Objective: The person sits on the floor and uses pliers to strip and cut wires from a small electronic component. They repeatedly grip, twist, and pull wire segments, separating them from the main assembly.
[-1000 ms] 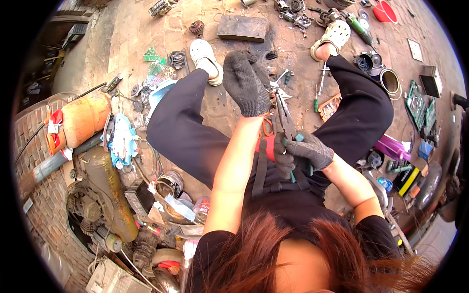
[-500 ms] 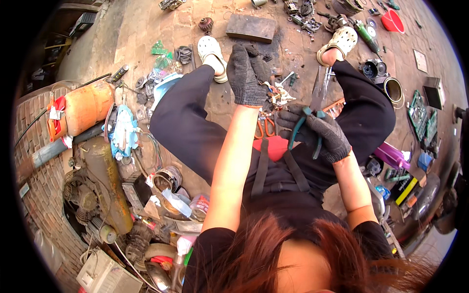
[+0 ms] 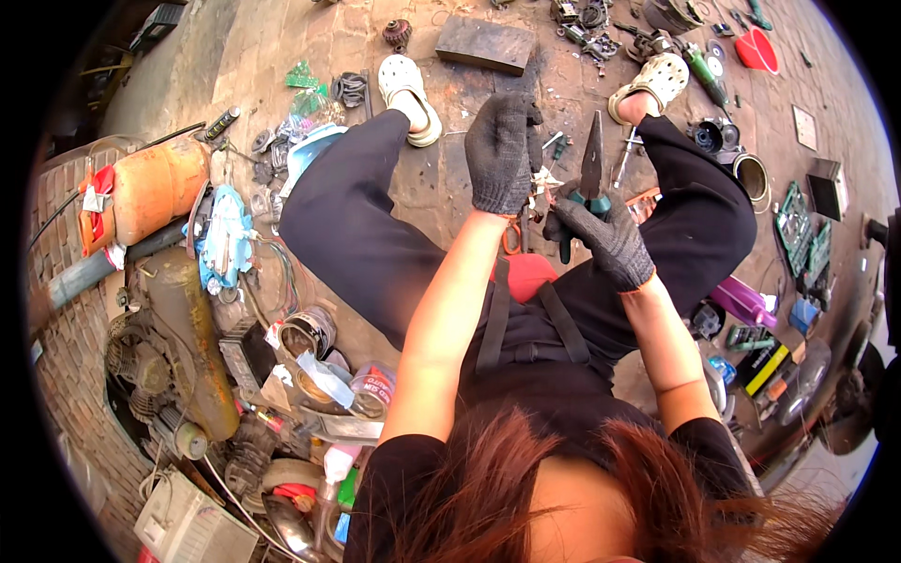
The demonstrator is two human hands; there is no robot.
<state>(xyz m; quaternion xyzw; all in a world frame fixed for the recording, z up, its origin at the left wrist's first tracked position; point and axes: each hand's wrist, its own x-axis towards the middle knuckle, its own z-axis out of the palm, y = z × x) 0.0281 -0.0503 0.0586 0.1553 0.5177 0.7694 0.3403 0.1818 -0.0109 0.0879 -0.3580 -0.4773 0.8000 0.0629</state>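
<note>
My left hand (image 3: pixel 500 158), in a dark grey knit glove, is curled closed above the ground between my legs. Whatever its fingers may hold is hidden behind the glove. In my right hand (image 3: pixel 612 242), gloved alike, is a pair of pliers (image 3: pixel 591 161) with dark green handles. The tapered metal jaws point away from me and look closed together. Between the two hands, a pale and brownish tangle of scraps (image 3: pixel 542 185) shows in part on the ground. Close to my left wrist lies a tool with orange loop handles (image 3: pixel 511 239), partly covered.
A dark rectangular metal block (image 3: pixel 485 44) lies beyond my feet. At left are an orange gas cylinder (image 3: pixel 161 190), a blue plastic bag (image 3: pixel 223 239) and open cans. To the right sit a green angle grinder (image 3: pixel 704 72), a red bowl (image 3: pixel 756 50) and a green tool case (image 3: pixel 794 225).
My left hand has moved slightly right and nearer to me. My right hand has turned the pliers so the jaws point straighter away, and the handles have drawn together.
</note>
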